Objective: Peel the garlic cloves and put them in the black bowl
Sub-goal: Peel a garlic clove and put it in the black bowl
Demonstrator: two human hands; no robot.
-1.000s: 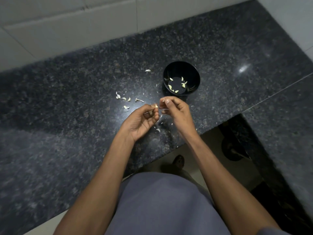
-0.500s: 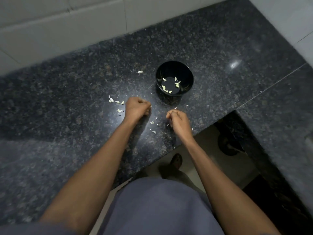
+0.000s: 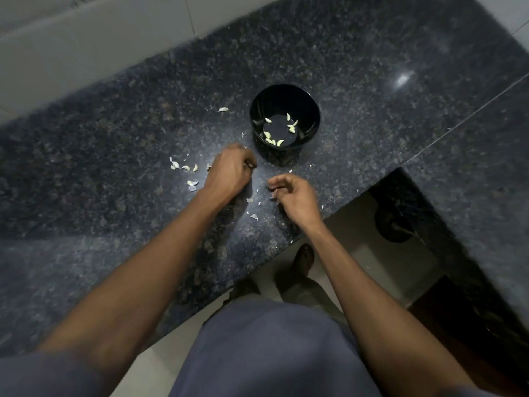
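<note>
Nearest, a grey-blue garment [image 3: 269,351] filling the bottom of the view, and beyond its hem a foot [image 3: 305,257] on the pale floor [image 3: 380,262]. Two bare forearms reaching up and forward over the edge of the dark speckled counter [image 3: 114,144].

Right hand [image 3: 296,197] low over the counter near its front edge, knuckles up, fingers curled inward with thumb and forefinger tips drawn together; something pale and small at the fingertips, too blurred to tell whether a clove or a scrap of skin. Loose bits of skin [image 3: 253,216] scattered on the counter between the two wrists.

Left hand [image 3: 229,170] a little farther in, just left of the bowl, bunched into a loose fist with knuckles up; fingers folded under and hidden, so cannot tell what is held, if anything. Left of that hand, a small group of unpeeled cloves [image 3: 183,169] lying on the counter, well apart from the bowl.

Farther still, the black bowl [image 3: 312,110] upright on the counter, just beyond both hands and touched by neither. Inside, several peeled cloves [image 3: 272,140] spread over the bottom. One more lone clove [image 3: 223,109] on the counter just left of the rim.

At the back, a pale tiled wall [image 3: 100,44] along the counter's far edge.
</note>
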